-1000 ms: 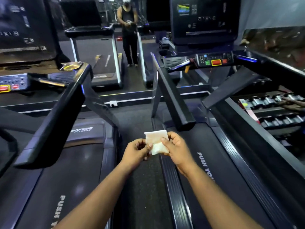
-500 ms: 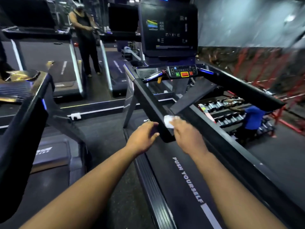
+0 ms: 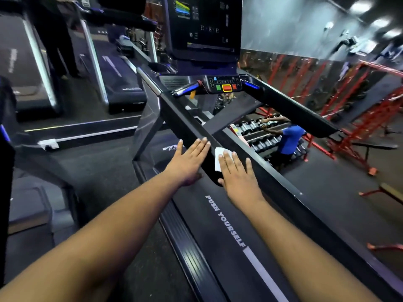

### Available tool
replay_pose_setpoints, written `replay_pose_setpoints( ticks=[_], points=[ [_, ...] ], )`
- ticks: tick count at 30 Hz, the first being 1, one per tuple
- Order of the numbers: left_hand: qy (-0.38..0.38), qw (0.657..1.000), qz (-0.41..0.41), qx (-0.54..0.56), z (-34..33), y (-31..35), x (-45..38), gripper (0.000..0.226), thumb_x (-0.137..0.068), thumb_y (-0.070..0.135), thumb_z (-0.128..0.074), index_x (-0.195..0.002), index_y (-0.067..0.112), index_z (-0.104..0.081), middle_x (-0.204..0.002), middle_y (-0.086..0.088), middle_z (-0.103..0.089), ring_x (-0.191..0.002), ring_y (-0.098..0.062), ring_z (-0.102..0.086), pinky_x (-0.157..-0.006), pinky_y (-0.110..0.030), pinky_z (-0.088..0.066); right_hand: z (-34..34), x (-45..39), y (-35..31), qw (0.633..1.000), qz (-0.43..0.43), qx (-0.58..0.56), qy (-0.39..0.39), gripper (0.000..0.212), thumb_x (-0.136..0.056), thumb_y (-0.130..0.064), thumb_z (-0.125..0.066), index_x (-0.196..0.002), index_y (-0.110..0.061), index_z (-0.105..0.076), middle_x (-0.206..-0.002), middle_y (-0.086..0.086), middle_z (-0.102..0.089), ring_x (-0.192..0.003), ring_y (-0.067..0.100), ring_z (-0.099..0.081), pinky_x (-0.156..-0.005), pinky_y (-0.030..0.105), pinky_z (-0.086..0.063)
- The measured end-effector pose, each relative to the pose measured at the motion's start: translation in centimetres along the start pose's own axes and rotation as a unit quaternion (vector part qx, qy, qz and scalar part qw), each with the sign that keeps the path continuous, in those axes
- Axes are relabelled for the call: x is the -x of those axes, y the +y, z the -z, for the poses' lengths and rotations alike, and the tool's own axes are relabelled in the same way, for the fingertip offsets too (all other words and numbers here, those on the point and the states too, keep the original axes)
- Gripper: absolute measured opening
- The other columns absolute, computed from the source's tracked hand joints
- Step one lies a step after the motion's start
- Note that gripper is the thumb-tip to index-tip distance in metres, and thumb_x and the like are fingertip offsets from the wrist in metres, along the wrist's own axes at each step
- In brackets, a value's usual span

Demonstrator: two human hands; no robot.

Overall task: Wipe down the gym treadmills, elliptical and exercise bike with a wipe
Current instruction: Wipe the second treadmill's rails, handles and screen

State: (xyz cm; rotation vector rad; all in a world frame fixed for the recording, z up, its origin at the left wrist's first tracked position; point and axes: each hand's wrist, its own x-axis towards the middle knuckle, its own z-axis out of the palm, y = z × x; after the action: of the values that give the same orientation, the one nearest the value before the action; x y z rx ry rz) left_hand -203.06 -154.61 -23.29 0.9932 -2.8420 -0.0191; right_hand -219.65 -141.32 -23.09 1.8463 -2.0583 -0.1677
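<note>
The wipe (image 3: 219,159) is a small white sheet, lying on the near end of the treadmill's (image 3: 229,225) left handrail (image 3: 187,125). The right hand (image 3: 238,177) presses it flat with straight fingers, covering its right part. The left hand (image 3: 188,162), fingers straight too, rests on the rail's left side, just left of the wipe.

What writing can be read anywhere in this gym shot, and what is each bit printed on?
"PUSH YOURSELF": white letters on the treadmill belt.
Logo on the motor cover: partly hidden by the left hand, unreadable.
Console screen figures: too blurred.
Button panel labels: too small.
</note>
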Motion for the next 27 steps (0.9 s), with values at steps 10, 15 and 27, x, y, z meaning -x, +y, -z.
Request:
replay_pose_setpoints(
  ticks=[10,15,27],
  points=[
    [0.017,0.999,-0.051,0.009,-2.6,-0.3,-0.7,0.117,-0.089,0.040,-0.070,-0.160,0.020,0.021,-0.168,0.000,0.024,-0.157,-0.016,0.012,-0.122,-0.067,0.000,-0.9,1.4,-3.4,0.936,0.121,0.317,-0.096,0.076,-0.109,-0.048,-0.020,-0.156,0.006,0.006,-0.166,0.023,0.009,-0.153,0.039,0.017,-0.107,0.068,0.028],
    [0.008,0.999,-0.050,-0.006,-3.0,-1.7,-0.2,0.116,-0.090,0.047,-0.068,-0.160,0.020,0.021,-0.169,0.001,0.023,-0.157,-0.017,0.011,-0.120,-0.069,-0.002,0.5,0.7,-3.2,0.958,0.128,0.240,-0.087,0.054,-0.105,-0.030,-0.030,-0.154,-0.008,-0.036,-0.164,0.015,-0.028,-0.154,0.030,-0.016,-0.120,0.068,-0.007],
    [0.002,0.999,-0.053,0.011,-2.4,-2.8,-1.3,0.115,-0.091,0.046,-0.067,-0.159,0.019,0.021,-0.169,0.001,0.023,-0.157,-0.015,0.013,-0.121,-0.067,0.006,0.2,-2.5,-0.6,0.999,-0.034,0.006,0.006,0.062,-0.102,-0.022,-0.049,-0.159,-0.013,-0.026,-0.165,0.006,-0.030,-0.151,0.022,-0.030,-0.119,0.057,-0.029]
  ],
)
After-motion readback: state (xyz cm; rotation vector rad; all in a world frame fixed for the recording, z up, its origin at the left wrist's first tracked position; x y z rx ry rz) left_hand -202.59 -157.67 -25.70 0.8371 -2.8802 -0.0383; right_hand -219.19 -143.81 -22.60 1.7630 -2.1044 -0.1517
